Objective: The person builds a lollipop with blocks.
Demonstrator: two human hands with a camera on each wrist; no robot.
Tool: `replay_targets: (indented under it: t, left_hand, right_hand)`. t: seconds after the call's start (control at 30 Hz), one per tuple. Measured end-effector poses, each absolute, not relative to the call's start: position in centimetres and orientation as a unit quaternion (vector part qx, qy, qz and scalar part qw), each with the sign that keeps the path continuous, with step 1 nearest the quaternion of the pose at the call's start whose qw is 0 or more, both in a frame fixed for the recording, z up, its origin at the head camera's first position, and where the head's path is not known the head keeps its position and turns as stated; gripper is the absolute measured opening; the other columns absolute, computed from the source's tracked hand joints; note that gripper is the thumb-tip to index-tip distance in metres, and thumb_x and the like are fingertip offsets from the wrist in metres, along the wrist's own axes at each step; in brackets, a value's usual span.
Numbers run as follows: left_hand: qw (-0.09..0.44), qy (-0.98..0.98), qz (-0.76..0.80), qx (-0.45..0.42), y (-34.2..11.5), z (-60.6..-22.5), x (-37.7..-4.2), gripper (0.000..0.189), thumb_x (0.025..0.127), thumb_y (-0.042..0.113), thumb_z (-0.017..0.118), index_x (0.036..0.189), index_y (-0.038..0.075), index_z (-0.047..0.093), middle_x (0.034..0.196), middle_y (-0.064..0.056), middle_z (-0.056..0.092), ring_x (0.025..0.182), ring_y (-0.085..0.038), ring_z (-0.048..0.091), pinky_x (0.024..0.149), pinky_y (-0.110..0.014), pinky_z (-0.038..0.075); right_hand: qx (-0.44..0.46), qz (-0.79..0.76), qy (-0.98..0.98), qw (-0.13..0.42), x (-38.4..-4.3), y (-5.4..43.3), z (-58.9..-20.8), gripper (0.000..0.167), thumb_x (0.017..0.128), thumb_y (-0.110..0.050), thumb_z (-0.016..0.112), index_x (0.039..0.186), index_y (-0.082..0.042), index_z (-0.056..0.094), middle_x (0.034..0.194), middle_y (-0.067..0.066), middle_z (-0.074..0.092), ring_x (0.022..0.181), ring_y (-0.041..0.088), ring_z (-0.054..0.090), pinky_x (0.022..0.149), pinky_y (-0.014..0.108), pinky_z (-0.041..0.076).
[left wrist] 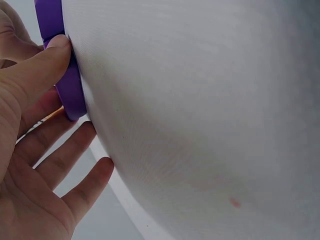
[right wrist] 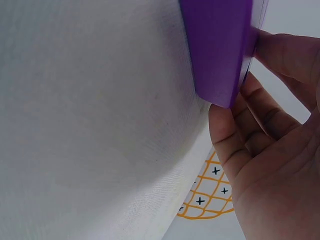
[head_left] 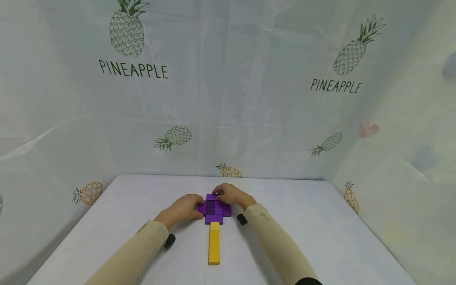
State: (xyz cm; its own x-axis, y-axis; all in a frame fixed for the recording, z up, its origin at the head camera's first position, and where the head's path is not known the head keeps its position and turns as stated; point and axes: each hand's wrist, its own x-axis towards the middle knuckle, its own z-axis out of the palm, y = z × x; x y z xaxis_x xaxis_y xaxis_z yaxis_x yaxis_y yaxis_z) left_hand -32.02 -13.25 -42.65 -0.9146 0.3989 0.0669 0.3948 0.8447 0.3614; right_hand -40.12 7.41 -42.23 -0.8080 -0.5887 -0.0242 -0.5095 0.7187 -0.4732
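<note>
Several purple blocks (head_left: 214, 219) form a cross-like shape on the white table, with a darker purple patch (head_left: 210, 209) in its middle. From the left, my left hand (head_left: 182, 207) pinches the cross's left purple block (left wrist: 74, 92) between thumb and fingers, its other fingers spread on the table. My right hand (head_left: 232, 195) reaches over the far right part of the shape. In the right wrist view its thumb and fingers grip a purple block (right wrist: 217, 50) at the edge. A line of yellow blocks (head_left: 213, 247) runs from the cross toward me.
The white table (head_left: 303, 237) ends at a pineapple-printed sheet (head_left: 249, 99) hanging behind and at both sides. Small black pieces (head_left: 242, 219) sit by each wrist, under the beige sleeves (head_left: 281, 245).
</note>
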Motion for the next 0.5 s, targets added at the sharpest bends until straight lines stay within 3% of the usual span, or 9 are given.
replay_targets:
  t: [0.5]
  left_hand:
    - [0.008,0.959,0.190,0.211,-13.23,-42.43,-31.81,0.046,0.078,0.025,0.080,0.117,0.007,0.064,0.119,-0.010,0.063,0.113,-0.028,0.056,0.102,-0.046,0.042]
  right_hand:
    - [-0.296,-0.235,0.922,0.091,-39.86,7.59,-42.23,0.026,0.093,-0.011,0.059,0.117,-0.015,0.068,0.106,-0.001,0.067,0.093,0.011,0.058,0.087,0.030,0.050]
